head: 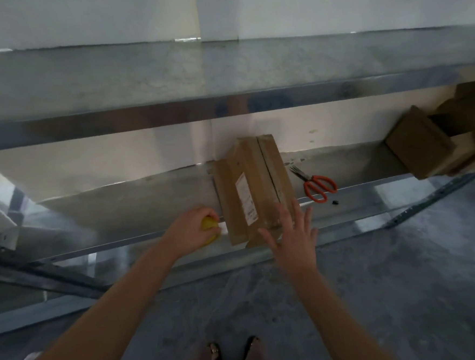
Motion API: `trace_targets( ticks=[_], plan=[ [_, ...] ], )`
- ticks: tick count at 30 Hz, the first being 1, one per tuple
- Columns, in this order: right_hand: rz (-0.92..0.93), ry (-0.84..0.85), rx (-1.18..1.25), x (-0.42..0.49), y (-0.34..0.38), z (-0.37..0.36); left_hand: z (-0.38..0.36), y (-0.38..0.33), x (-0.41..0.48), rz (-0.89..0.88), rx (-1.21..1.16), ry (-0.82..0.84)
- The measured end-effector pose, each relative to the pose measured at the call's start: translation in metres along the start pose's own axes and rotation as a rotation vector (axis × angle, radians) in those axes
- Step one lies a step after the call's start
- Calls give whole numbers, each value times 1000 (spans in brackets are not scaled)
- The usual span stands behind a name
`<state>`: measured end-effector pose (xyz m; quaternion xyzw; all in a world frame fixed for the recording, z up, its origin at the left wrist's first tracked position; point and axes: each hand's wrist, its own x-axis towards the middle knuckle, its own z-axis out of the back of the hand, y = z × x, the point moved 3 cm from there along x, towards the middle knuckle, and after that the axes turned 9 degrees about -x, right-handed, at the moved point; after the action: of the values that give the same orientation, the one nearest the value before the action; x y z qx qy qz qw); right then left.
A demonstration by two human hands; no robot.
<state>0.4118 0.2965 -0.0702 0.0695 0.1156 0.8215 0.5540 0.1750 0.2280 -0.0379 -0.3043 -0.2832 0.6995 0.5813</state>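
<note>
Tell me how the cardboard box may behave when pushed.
The cardboard box probably slides easily, as the metal shelf looks smooth. Its top shows an open seam, so the flaps may give under pressure. Its near end seems at the shelf edge, so pulling could tip it.

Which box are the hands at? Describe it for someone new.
On the lower metal shelf, a cardboard box lies between the left hand, gripping a yellow object, and the right hand. Unlike the boxes stacked far right, it bears a white label.
</note>
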Motion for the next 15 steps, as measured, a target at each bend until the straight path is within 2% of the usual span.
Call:
trace_targets(
  ticks=[2, 4, 5, 6, 8, 11, 15],
  plan=[
    [68, -103, -1, -4, 13, 11, 6, 0, -7, -30, -16, -4],
    [247, -285, -22, -5, 36, 18, 12, 2, -14, -71, -16, -32],
    [321, -325, -23, -5, 49, 16, 16, 4, -17, -89, -11, -56],
    [364, -303, -12, -3, 63, 13, 19, 5, -21, -102, -7, -78],
    [372, -135, 57, 1, 89, 1, 24, 7, -27, -133, 7, -102],
    [336, 102, 290, 10, 115, -18, 29, 10, -35, -182, 33, -121],
    [300, 202, 347, 19, 130, -34, 35, 21, -39, -190, 69, -139]
  ],
)
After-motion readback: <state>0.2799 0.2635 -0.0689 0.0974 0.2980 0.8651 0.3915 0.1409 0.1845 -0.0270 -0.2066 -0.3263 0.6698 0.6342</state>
